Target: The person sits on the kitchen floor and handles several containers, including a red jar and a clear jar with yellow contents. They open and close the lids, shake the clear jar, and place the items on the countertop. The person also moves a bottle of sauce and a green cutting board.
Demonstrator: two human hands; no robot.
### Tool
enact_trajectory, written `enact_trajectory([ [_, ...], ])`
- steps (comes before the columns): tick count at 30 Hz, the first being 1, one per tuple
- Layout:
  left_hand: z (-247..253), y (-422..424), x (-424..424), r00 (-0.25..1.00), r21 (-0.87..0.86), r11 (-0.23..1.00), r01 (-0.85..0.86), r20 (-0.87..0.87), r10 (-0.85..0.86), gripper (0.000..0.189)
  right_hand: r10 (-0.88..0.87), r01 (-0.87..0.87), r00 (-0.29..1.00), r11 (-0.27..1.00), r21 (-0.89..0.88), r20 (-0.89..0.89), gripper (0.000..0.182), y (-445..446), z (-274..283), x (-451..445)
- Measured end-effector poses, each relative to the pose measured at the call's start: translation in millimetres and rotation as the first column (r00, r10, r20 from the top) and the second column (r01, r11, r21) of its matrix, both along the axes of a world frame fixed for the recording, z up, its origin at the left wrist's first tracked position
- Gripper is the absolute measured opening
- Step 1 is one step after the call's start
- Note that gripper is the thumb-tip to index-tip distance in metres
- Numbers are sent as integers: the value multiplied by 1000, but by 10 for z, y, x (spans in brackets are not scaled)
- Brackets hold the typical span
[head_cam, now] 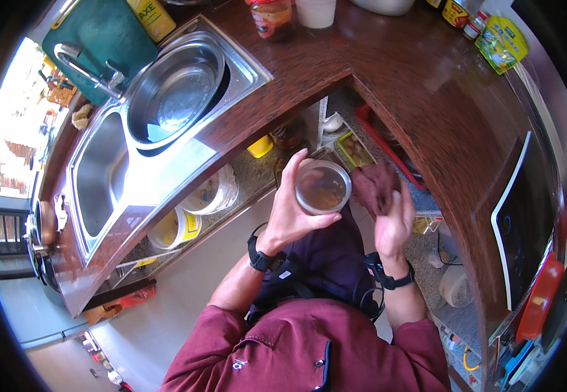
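My left hand [287,210] grips a round clear container [323,187] by its side, thumb and fingers spread around it; something brownish shows through it. To its right, my right hand [394,225] holds a dark reddish-brown cloth [375,188], blurred, close to the container but with no clear contact visible. Both hands are above the floor and my legs, in front of the counter's inner corner.
A metal basin [175,93] sits over the steel sink [99,176] at left. The dark red countertop [396,63] carries a jar [271,19], a white tub [315,12] and, at right, an induction cooktop [521,235]. Buckets [168,228] stand on the shelf underneath.
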State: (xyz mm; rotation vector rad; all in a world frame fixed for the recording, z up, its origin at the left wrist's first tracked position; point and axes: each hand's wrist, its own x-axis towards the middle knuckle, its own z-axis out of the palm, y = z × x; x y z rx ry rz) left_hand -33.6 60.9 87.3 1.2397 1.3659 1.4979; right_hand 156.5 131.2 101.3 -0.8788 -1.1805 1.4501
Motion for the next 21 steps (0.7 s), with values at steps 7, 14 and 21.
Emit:
enact_trajectory([
  [7, 164, 13, 92, 899, -10, 993, 120, -424, -113, 119, 77, -562, 720, 647, 515, 689, 42, -82, 361, 43],
  [14, 185, -27, 214, 874, 123, 988, 99, -485, -27, 126, 165, -444, 793, 817, 369, 587, 35, 223, 177, -203],
  [21, 7, 14, 221, 998, -2, 1000, -4, 59, 4, 124, 254, -401, 872, 861, -313, -418, 38, 273, 30, -253],
])
